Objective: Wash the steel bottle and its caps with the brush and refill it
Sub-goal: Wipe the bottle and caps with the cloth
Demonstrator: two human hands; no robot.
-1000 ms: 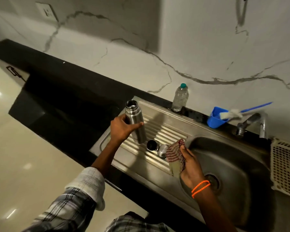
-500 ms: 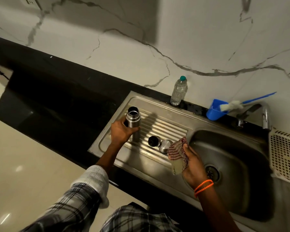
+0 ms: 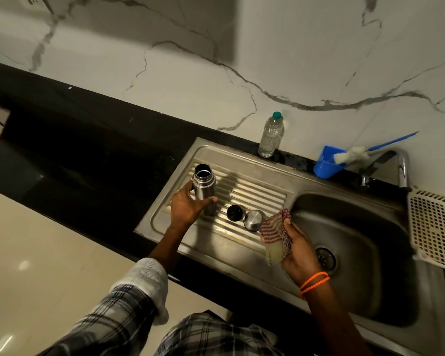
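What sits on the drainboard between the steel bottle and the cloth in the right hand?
In the head view, two caps: a round black inner cap beside a shiny steel outer cap.

Plastic bottle [image 3: 271, 136] beside white basket [image 3: 434, 228]

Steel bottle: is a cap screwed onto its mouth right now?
No: the steel bottle stands open-mouthed on the drainboard, with both caps lying beside it.

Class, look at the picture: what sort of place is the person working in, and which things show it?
Most likely a home kitchen: a steel sink with ridged drainboard, a tap, and a black countertop below a marble-patterned wall.
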